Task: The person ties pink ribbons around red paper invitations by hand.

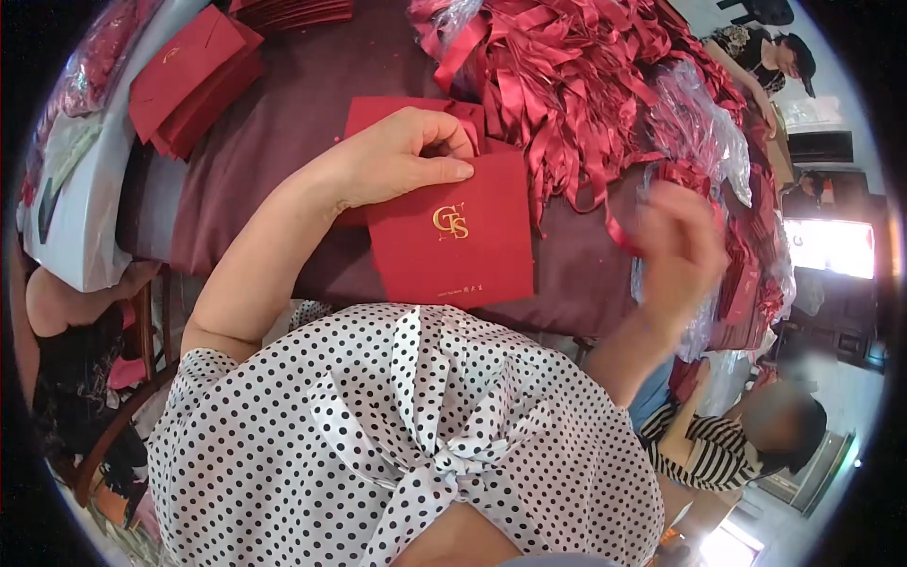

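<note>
A flat red paper bag [452, 255] with a gold "GTS"-like monogram lies in front of my chest at the table's near edge. My left hand [406, 156] is closed at its top edge, thumb on the front and fingers curled behind a loop of red ribbon [465, 115]. Another red paper piece [368, 111] shows behind that hand. Off to the right, my right hand [680, 241] is raised and smeared by motion. A strand of red ribbon [619, 231] runs close to its fingers; whether it is held cannot be made out.
A big heap of red ribbons [576, 85] covers the table's far right, with clear plastic wrap [699, 123] beside it. Stacked red bags [194, 80] stand at far left on the dark red tablecloth [302, 57]. A person in stripes [709, 444] sits at right; others are nearby.
</note>
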Tool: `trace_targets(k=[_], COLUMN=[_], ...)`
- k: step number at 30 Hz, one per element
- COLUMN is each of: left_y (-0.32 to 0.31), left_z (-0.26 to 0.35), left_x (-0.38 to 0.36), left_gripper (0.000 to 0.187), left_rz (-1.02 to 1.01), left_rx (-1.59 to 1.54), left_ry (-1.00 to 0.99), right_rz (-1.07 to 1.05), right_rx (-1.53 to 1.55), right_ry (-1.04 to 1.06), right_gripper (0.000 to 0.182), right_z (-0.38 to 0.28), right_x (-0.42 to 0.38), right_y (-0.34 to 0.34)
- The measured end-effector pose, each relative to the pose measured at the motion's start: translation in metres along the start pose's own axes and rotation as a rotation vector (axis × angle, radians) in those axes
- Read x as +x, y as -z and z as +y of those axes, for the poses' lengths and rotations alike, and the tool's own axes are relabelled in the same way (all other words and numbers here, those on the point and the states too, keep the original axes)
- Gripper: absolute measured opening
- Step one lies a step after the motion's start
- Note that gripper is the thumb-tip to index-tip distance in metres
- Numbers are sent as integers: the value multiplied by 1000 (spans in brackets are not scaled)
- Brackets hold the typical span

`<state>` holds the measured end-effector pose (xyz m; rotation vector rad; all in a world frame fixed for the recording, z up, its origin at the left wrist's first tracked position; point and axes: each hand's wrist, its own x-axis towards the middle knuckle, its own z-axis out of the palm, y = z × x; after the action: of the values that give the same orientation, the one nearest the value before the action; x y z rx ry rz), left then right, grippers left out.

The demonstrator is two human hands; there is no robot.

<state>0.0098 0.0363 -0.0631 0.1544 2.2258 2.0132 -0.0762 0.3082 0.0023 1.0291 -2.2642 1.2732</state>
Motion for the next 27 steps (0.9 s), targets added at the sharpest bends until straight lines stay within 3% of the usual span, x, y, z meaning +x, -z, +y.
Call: trace_targets(k=[1,3,9,14,19,23,26,27], left_y=[-1,-2,-4,-7,-8,-9,-13,-9], left_z=[-1,0,1,2,2,-4,-2,1], left_x=[0,-1,-3,-3,-4,-4,-5,-6], left_gripper=[14,14,10,10,10,12,10,11], left_rz=[19,43,92,134,146,209,121,111], left_rx=[-7,-14,20,239,190,214,55,180], left_ry=[-1,-4,-61,-89,-93,-166,-235,-312], right_rz=[-175,-320,-365,-429,-475,-495,-670,-664], right_rx=[-4,74,68,-40,-52,-78,193,165], right_ry=[-5,-29,93,184,157,309,-161,-97], right_gripper=[12,9,11,12,12,10,15,17], right_z=[-5,-20,-18,-28,-30,-18,-29,-29], right_x=[-1,-7,-9,-8,-1,-2,14,14], right_y=[-23,-57,-82,-84,-85,-93,-79,-77])
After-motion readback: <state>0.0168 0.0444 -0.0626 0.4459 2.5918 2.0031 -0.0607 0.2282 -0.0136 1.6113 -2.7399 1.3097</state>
